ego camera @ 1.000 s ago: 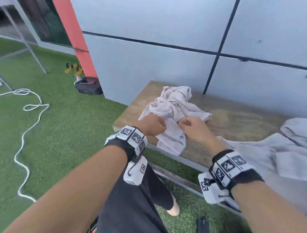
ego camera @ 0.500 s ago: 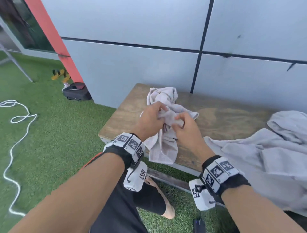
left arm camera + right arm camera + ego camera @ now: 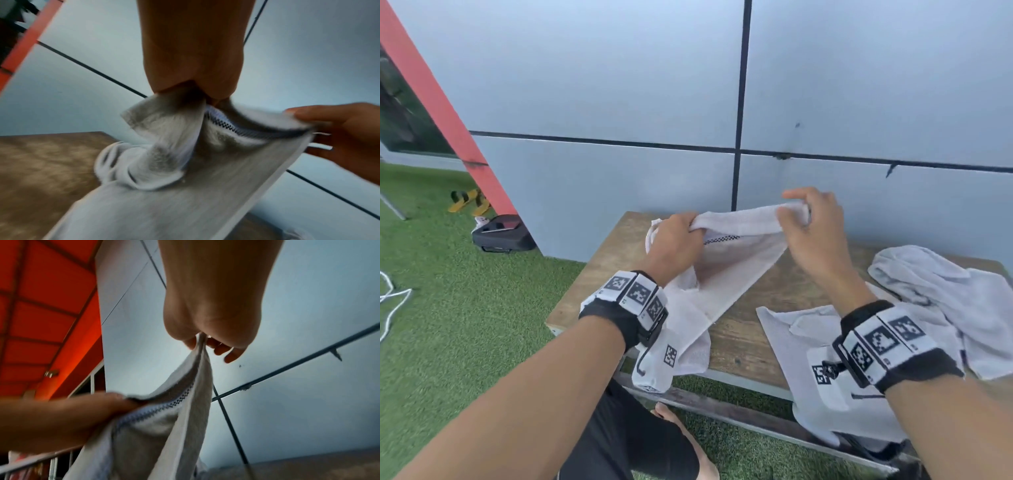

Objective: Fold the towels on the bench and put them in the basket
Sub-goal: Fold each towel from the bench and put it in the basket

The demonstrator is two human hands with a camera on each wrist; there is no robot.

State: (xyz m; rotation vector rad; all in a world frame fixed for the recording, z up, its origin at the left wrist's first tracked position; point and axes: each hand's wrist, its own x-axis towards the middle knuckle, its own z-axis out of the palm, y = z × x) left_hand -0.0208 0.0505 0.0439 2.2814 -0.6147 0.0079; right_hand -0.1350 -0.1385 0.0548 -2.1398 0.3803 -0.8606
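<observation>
Two hands are now spread apart where they were bunched together half a second ago: the white towel [image 3: 736, 253] is lifted and stretched above the wooden bench [image 3: 750, 329], its top edge gripped by the left hand [image 3: 674, 240] and pinched by the right hand [image 3: 808, 233]. A checkered stitch line (faint from the head) is shown clearly by both wrist views. Another towel [image 3: 941, 294] is left crumpled on the bench's right.

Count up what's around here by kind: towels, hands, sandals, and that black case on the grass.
Towels: 2, the held towel and the loose towel lying on the bench
Hands: 2, left hand and right hand, both gripping the held towel
Yellow sandals: 2
Black case: 1
Total: 7
</observation>
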